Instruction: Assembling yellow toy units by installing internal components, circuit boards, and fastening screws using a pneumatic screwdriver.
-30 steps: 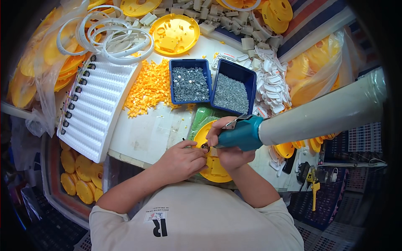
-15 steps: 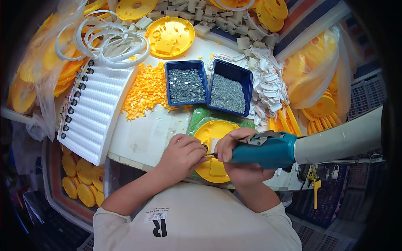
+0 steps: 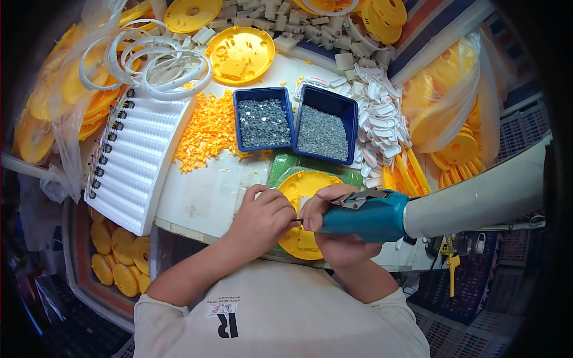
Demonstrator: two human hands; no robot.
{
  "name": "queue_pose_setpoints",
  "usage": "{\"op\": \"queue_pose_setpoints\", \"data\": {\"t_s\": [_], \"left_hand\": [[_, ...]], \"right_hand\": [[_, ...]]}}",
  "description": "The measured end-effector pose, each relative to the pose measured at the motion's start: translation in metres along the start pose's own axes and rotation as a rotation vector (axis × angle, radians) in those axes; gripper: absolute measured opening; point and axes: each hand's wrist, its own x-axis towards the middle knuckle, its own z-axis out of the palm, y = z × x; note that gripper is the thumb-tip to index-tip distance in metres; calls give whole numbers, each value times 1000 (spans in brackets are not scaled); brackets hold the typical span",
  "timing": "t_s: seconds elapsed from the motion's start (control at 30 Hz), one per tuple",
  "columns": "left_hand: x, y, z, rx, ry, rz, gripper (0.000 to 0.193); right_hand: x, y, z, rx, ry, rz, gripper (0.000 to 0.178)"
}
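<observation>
My right hand (image 3: 341, 246) is wrapped round a teal electric screwdriver (image 3: 376, 216), which lies almost level with its thin dark bit pointing left. At the end of the bit, the fingers of my left hand (image 3: 264, 216) are pinched together; whatever they hold is hidden behind them. Beneath both hands a round yellow plastic housing (image 3: 299, 184) rests on a green mat (image 3: 286, 162), its middle mostly covered by the hands. A pale block inside the housing shows partly between my fingers.
Two blue bins (image 3: 264, 119) of small metal parts stand beyond the housing. Left of them are loose yellow pieces (image 3: 206, 128) and a white ridged foam tray (image 3: 140, 155). White plastic parts (image 3: 379, 113) are heaped at right. A pale sleeve (image 3: 477, 194) runs from the screwdriver rightward.
The screwdriver and my right hand have shifted slightly left, toward my left hand. A small dark round part that showed by my left fingertips is now covered.
</observation>
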Motion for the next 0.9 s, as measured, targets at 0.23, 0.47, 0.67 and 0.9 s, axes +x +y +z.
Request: {"op": "queue_pose_setpoints", "data": {"t_s": [0.23, 0.47, 0.67, 0.9], "left_hand": [[1, -1, 0, -6, -53, 16, 19], [2, 0, 0, -27, -13, -13, 21], [2, 1, -3, -26, -39, -20, 22], [7, -2, -18, -114, -138, -35, 48]], "right_hand": [[1, -3, -2, 27, 9, 12, 86], [3, 0, -2, 36, 3, 20, 86], [0, 5, -2, 18, 1, -27, 86], [1, -4, -8, 6, 48, 3, 89]]}}
